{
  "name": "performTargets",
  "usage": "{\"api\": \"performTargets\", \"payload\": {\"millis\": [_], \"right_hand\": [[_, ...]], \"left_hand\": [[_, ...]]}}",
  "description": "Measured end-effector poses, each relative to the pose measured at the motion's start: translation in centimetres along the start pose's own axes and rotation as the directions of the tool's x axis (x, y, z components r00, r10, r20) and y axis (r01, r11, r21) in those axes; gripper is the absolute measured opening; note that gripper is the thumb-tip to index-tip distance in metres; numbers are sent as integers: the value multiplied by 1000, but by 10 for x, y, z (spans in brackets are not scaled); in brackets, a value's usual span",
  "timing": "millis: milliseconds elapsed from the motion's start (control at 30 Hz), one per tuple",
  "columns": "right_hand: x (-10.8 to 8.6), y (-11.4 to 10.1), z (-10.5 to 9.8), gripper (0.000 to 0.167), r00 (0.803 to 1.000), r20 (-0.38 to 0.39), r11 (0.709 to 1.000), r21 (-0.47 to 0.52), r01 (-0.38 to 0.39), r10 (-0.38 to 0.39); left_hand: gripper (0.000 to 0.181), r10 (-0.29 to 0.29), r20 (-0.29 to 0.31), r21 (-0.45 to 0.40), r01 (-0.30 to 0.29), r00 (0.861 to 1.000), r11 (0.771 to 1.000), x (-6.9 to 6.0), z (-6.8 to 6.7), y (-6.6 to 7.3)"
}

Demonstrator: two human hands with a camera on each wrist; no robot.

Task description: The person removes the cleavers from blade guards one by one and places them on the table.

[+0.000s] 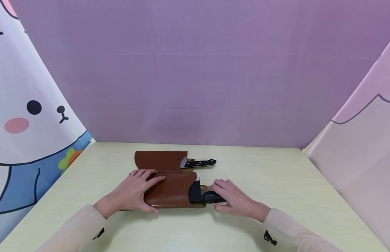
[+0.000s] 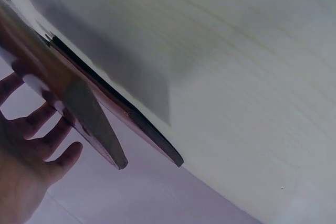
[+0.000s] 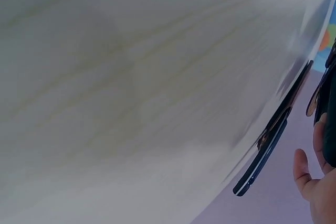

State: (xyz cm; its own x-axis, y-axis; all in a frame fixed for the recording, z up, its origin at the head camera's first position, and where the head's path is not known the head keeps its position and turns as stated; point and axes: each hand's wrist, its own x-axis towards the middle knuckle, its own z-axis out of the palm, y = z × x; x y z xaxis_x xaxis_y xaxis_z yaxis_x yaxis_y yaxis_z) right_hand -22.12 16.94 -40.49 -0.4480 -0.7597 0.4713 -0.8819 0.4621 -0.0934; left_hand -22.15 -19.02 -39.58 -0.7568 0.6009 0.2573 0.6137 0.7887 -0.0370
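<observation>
A brown leather sheath (image 1: 173, 190) lies crosswise in front of the person, with a broad knife in it whose blade is mostly hidden. My left hand (image 1: 133, 190) grips the sheath's left part, thumb at the near edge and fingers over the far side. At the right end, my right hand (image 1: 236, 201) holds the knife's black handle (image 1: 212, 197). The left wrist view shows this sheath (image 2: 89, 108) raised off the table beside the fingers. Only part of the right hand (image 3: 325, 192) and the dark handle (image 3: 331, 135) appears in the right wrist view.
Just behind, a second brown sheath (image 1: 160, 161) rests on the pale table (image 1: 277, 175); a knife with a black riveted handle (image 1: 199, 163) is in it, handle to the right. A purple backdrop (image 1: 195, 77) rises at the table's far edge, with printed cloth on both sides.
</observation>
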Motion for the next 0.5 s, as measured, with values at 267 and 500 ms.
{"api": "performTargets", "payload": {"millis": [267, 500], "right_hand": [[-4, 2, -2, 37, 1000, -11, 1000, -11, -2, 2], [-8, 5, -2, 36, 1000, -24, 1000, -14, 3, -3]], "left_hand": [[99, 4, -12, -3, -4, 1000, 1000, -2, 0, -2], [99, 14, -37, -3, -14, 999, 1000, -4, 2, -5]]}}
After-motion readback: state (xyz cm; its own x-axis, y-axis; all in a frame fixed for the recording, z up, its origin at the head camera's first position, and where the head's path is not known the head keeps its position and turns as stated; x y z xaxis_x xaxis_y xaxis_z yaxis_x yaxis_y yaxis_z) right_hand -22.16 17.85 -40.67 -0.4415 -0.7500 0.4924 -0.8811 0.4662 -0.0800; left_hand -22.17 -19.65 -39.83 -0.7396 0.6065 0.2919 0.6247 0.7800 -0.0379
